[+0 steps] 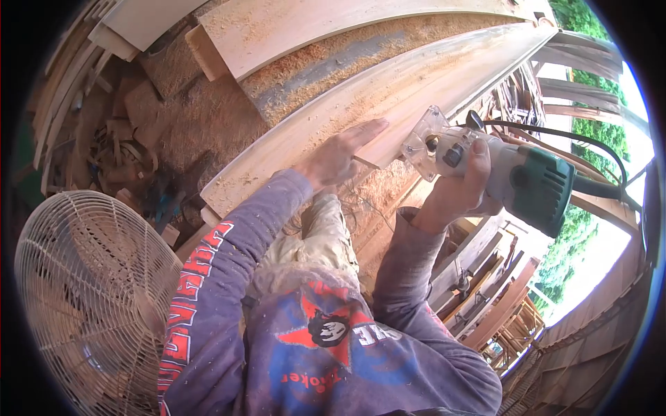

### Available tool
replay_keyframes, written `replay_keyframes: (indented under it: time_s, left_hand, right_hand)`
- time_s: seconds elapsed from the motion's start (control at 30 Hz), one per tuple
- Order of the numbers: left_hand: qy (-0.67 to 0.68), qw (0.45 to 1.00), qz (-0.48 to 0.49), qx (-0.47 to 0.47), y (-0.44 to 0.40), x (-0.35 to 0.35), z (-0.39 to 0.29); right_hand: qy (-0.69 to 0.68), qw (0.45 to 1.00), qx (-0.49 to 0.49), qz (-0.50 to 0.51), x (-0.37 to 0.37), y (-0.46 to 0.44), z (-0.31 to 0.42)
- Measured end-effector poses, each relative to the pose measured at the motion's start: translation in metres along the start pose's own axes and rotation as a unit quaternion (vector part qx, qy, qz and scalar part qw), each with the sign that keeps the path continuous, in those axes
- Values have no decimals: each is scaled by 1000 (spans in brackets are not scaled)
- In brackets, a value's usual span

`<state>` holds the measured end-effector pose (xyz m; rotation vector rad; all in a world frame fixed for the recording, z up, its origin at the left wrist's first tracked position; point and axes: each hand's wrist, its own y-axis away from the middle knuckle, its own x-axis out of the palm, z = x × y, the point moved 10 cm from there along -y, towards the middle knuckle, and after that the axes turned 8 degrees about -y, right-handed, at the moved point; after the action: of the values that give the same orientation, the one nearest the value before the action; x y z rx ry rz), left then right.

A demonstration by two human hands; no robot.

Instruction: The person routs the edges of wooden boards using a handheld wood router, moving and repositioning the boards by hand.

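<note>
In the head view my right hand (465,180) is wrapped around a trim router (506,166) with a pale body, a green end cap and a clear plastic base. The router is tilted on its side, its base close to the near edge of a long wooden board (416,76). A black power cord trails from it to the right. My left hand (336,156) lies on the board near that edge, fingers stretched out and slightly blurred. A notch or step shows in the board's edge between the two hands.
Another wide board (291,31) lies beyond, with sawdust (305,76) between the boards. A large round fan (97,298) stands at lower left. Wood offcuts (128,152) cover the floor at left. Stacked timber (479,291) is at right.
</note>
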<state>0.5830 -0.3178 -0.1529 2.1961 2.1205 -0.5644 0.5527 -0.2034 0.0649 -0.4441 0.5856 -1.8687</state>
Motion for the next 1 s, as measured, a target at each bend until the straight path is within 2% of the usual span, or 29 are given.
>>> replay_keyframes:
  time_s: [0.13,0.2,0.27,0.3,0.4,0.43,0.53,0.6,0.67,0.73,0.8,0.83,0.87,0.93,1.0]
  left_hand:
    - [3,1000,9,9,0,1,-2]
    - [12,1000,2,9,-1,-2,-3]
    - [-3,1000,14,14,-3,-1,-6]
    - [-17,1000,16,11,-4,-1,-6]
    - [-17,1000,12,11,-6,1,-4]
    - [-20,999,19,17,-6,1,-6]
    - [-21,999,27,15,-7,1,-8]
    - [-20,999,20,45,-8,-1,-13]
    - [-30,998,28,41,-9,0,-12]
    - [-38,998,37,38,-9,3,-12]
    - [-43,998,19,49,-10,0,-17]
    - [-43,997,28,55,-11,1,-20]
    - [-41,998,26,48,-11,1,-21]
    - [-40,998,31,46,-13,1,-24]
    - [-58,997,29,50,-14,1,-25]
  right_hand:
    - [-26,999,21,0,-1,-13,-10]
    - [-29,998,-16,-46,-9,-21,-14]
    - [-16,999,-26,-34,-9,-29,-16]
    - [34,999,2,5,-9,-33,-21]
    - [46,999,-8,5,-12,-47,-26]
    - [34,998,-19,-39,-16,-51,-28]
    - [33,998,19,-48,-18,-66,-35]
    - [25,998,12,-65,-25,-75,-49]
    - [15,997,-31,-64,-24,-85,-46]
    - [22,998,-26,-61,-28,-95,-54]
    - [34,997,-59,-33,-28,-108,-62]
    - [89,991,-100,1,-25,-116,-60]
    - [92,991,-100,-8,-30,-118,-65]
    - [-22,999,-10,-44,-27,-126,-72]
    - [-8,998,-31,-56,-35,-138,-83]
